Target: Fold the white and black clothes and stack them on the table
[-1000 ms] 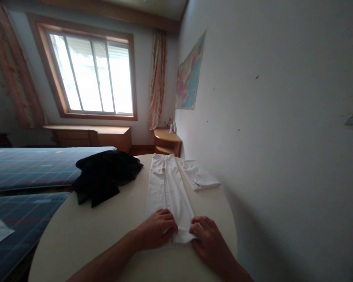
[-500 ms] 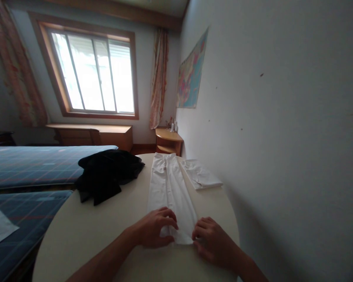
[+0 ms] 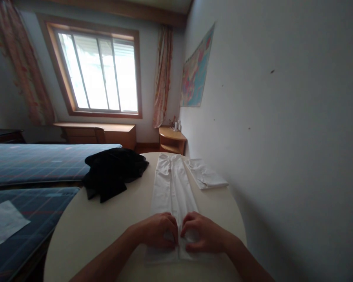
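Note:
White trousers (image 3: 164, 188) lie lengthwise on the round cream table (image 3: 129, 213), waist at the far edge and leg ends toward me. My left hand (image 3: 161, 231) is on the lower part of one leg, its fingers curled and pinching the cloth near the middle line. Close beside it, my right hand (image 3: 204, 232) pinches the other leg in the same way, thumb and fingertips drawn together. A narrow strip of white cloth shows between the two hands. Wrists and fingers cover parts of the leg ends.
A folded white garment (image 3: 207, 176) lies right of the trousers, near the wall. At the table's left edge is a crumpled black garment (image 3: 114, 170). Blue plaid mattresses (image 3: 47, 162) stand to the left, with a white sheet (image 3: 6, 221) on the nearer one.
My right hand has moved left from the trousers' outer edge to the middle, next to my left hand. The fingers of my left hand have closed, and the leg ends look spread wider.

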`<state>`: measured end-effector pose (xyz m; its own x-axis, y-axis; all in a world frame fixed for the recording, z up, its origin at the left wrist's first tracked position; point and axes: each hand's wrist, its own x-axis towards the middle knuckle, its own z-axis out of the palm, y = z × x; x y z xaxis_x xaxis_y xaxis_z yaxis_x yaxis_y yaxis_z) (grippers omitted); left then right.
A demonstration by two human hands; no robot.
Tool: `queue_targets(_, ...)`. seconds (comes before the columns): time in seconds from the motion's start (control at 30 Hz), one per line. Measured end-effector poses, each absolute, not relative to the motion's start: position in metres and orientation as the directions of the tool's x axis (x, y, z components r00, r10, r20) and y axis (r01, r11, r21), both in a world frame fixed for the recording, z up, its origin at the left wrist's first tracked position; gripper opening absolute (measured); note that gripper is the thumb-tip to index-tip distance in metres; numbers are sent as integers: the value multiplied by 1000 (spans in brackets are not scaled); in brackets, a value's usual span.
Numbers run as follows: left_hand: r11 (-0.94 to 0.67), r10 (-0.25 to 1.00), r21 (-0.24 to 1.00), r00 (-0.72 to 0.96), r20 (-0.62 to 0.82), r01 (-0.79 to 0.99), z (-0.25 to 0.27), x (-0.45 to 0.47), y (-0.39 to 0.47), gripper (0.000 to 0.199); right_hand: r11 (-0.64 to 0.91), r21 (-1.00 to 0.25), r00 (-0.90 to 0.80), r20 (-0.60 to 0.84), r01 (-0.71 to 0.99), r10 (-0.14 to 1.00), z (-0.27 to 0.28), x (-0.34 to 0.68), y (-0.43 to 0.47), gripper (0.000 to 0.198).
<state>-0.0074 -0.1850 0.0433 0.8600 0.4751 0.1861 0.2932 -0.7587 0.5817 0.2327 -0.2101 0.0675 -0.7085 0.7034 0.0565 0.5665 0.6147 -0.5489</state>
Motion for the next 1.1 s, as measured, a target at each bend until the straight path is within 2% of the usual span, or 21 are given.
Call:
queue_targets(0.07, -755, 449, 596, 877, 170, 271, 43, -7, -185, 21, 573, -550, -691, -10, 607, 723, 71, 229, -204, 19)
queue_targets(0.13, -743, 444, 612, 883, 150, 270, 42, -6, -186, 19, 526, -499, -620, -29, 688, 784, 73, 221, -194, 18)
queue_targets(0.23, -726, 450, 630, 883, 132, 276, 41, -4, -187, 18, 471, -421, -506, 31, 775, 862, 70, 205, -172, 21)
queue_targets(0.37, -707, 461, 650, 878, 124, 280, 43, -4, -188, 21, 412, -394, -429, 49, 821, 902, 62, 186, -144, 25)
queue_targets(0.47, -658, 515, 673, 854, 74, 338, 45, -5, -189, 24, 389, -392, -404, 46, 834, 914, 54, 178, -128, 24)
queue_targets(0.57, -619, 536, 695, 843, 36, 365, 46, -5, -191, 32, 407, -422, -408, 92, 810, 908, 44, 173, -118, 23)
queue_targets(0.7, -616, 499, 715, 866, 30, 330, 49, -2, -193, 40, 382, -484, -345, 168, 787, 923, 26, 168, -112, 21)
queue_targets(0.97, -625, 449, 741, 890, 84, 245, 56, -2, -196, 34, 341, -675, -283, 200, 654, 938, 14, 172, -110, 17)
queue_targets(1.1, -617, 451, 754, 886, 107, 223, 57, -1, -197, 35, 385, -678, -291, 254, 626, 922, 17, 177, -112, 12)
